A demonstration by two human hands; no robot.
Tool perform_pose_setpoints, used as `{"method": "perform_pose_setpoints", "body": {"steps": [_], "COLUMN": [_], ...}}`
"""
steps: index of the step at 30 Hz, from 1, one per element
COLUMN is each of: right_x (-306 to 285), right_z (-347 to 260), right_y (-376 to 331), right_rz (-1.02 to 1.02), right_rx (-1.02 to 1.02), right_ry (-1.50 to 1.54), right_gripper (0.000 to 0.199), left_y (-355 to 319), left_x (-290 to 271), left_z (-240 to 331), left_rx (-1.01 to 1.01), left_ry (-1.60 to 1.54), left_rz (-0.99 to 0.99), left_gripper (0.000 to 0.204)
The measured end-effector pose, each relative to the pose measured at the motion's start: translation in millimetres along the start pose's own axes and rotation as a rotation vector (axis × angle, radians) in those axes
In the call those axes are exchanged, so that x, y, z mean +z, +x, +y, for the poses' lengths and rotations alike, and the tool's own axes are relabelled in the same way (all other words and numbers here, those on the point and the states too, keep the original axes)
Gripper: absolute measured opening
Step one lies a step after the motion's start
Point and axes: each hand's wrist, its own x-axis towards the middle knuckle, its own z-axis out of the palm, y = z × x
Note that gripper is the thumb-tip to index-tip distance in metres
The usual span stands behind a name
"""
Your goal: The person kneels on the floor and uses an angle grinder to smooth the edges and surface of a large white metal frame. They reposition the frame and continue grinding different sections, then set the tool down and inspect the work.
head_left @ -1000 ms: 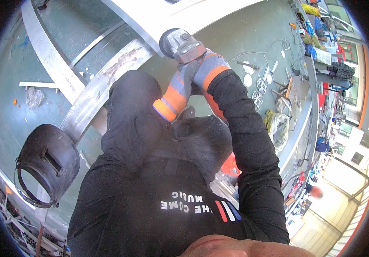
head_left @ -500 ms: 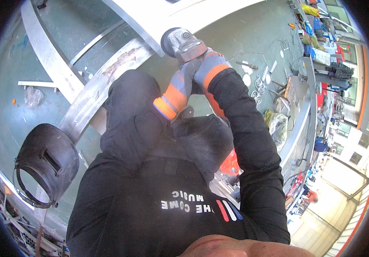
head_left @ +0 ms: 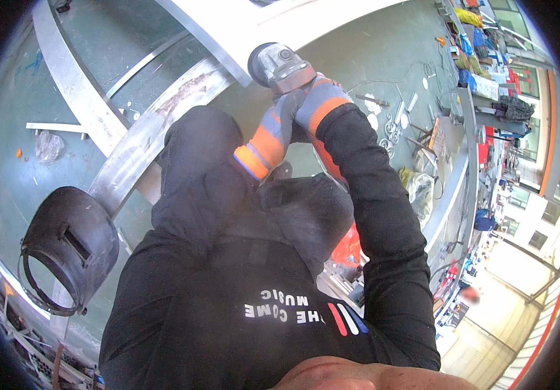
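Both my hands wear orange and grey work gloves and are closed around an angle grinder. My right hand wraps the body just behind the grey gear head. My left hand grips beside it, lower down; its fingers are partly hidden. The dark round disc is at the far left end of the grinder. It sits beside the corner of a large white panel with a grey metal edge, and I cannot tell whether they touch.
Broad curved metal bars lie to the left of my knee. A black welding mask rests at the lower left. Scroll-shaped metal pieces, cut offcuts and a cable are on the floor at right. A red plastic bag lies by my thigh.
The grinder has shifted very slightly to the right, away from the panel's edge. Both hands keep their hold on it.
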Motion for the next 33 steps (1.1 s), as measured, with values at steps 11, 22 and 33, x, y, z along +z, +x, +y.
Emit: {"method": "perform_pose_setpoints", "body": {"steps": [11, 22, 33], "right_x": [19, 10, 22], "right_z": [15, 10, 21], "right_y": [10, 7, 4], "right_rz": [0.055, -0.024, 0.021], "right_rx": [0.068, 0.038, -0.008], "right_ry": [-0.011, -0.034, -0.012], "right_gripper": [0.051, 0.054, 0.055], "left_y": [5, 6, 3], "left_x": [-10, -10, -12], "left_z": [-15, -19, -23], "left_rx": [-0.002, 0.041, 0.047], "left_ry": [0.032, 0.083, 0.115], "left_rz": [-0.037, -0.084, -0.062], "left_gripper": [0.058, 0.052, 0.050]}}
